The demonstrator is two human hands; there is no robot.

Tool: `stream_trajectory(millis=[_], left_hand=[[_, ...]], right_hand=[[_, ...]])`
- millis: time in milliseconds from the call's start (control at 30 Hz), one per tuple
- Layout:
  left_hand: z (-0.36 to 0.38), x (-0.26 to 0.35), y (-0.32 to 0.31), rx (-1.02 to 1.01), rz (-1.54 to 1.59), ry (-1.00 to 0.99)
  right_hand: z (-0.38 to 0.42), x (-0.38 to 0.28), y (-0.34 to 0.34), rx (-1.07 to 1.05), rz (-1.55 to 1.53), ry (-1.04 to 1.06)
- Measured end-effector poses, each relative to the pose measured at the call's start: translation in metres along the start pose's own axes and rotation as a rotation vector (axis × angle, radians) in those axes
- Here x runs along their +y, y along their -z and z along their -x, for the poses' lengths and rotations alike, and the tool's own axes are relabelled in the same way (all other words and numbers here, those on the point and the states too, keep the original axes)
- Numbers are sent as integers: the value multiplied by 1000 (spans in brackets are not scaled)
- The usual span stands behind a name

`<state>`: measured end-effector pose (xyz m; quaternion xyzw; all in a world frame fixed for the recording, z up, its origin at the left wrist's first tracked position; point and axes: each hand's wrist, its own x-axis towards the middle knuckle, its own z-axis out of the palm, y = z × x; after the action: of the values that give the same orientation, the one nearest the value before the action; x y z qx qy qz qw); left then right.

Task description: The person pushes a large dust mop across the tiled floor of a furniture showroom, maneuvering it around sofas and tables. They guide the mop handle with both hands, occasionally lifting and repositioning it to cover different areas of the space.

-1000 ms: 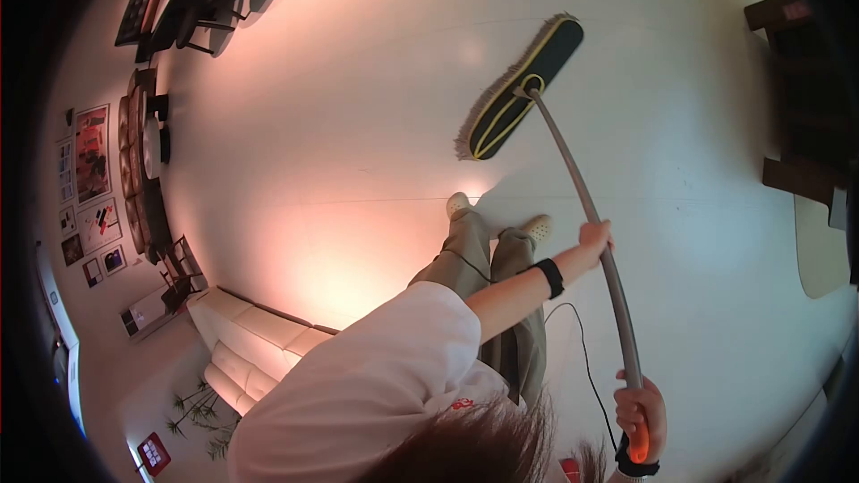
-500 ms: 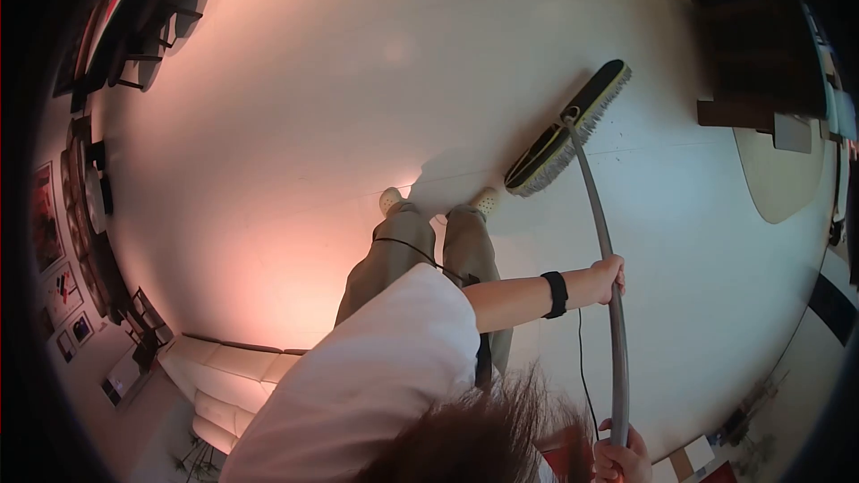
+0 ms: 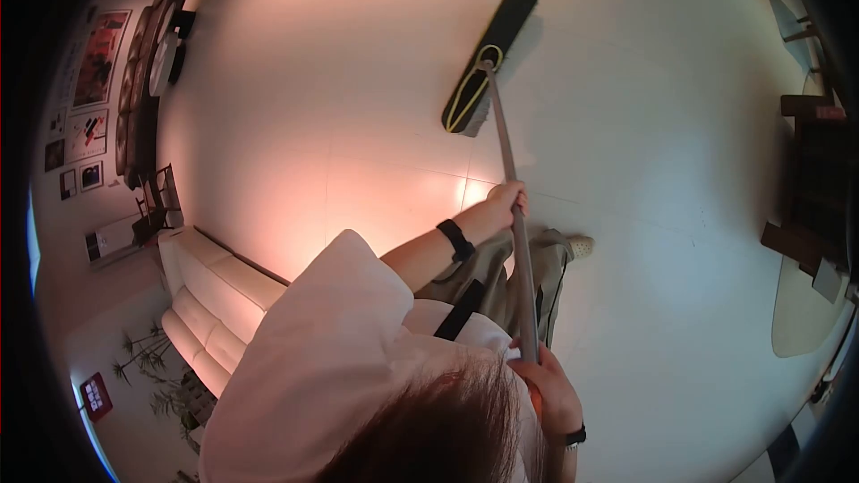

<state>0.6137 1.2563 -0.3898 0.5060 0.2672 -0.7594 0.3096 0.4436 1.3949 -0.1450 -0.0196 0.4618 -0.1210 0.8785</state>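
A push broom [image 3: 506, 29] with a long black head, yellow trim and grey bristles stands on the floor ahead of me. Its grey handle [image 3: 503, 130] runs back toward my body. My left hand [image 3: 508, 199], below a black wristband, is wrapped around the middle of the handle. Closer to my chest, my right hand [image 3: 548, 386] grips the handle's upper part, with a dark band on that wrist. Part of the bristles is hidden under the broom head.
Pale floor [image 3: 358, 63] surrounds the broom. To the left are a cream sofa [image 3: 219, 273], a brown tufted seat [image 3: 139, 94] and framed pictures on the wall. Dark wooden furniture [image 3: 819, 188] and a light rounded panel [image 3: 796, 313] stand at the right. One beige clog [image 3: 582, 248] shows.
The broom head has moved forward and left, off the spot beside my feet. Both hands have kept hold of the handle. My view has turned to the left.
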Motion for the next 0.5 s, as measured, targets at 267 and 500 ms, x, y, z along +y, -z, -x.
stream_trajectory(millis=[267, 500], left_hand=[[-14, 217, 171, 132, 202, -455], [-26, 237, 299, 261, -1075, -709]], right_hand=[[-219, -58, -59, -460, -194, -200], [-272, -73, -75, -504, -351, -314]])
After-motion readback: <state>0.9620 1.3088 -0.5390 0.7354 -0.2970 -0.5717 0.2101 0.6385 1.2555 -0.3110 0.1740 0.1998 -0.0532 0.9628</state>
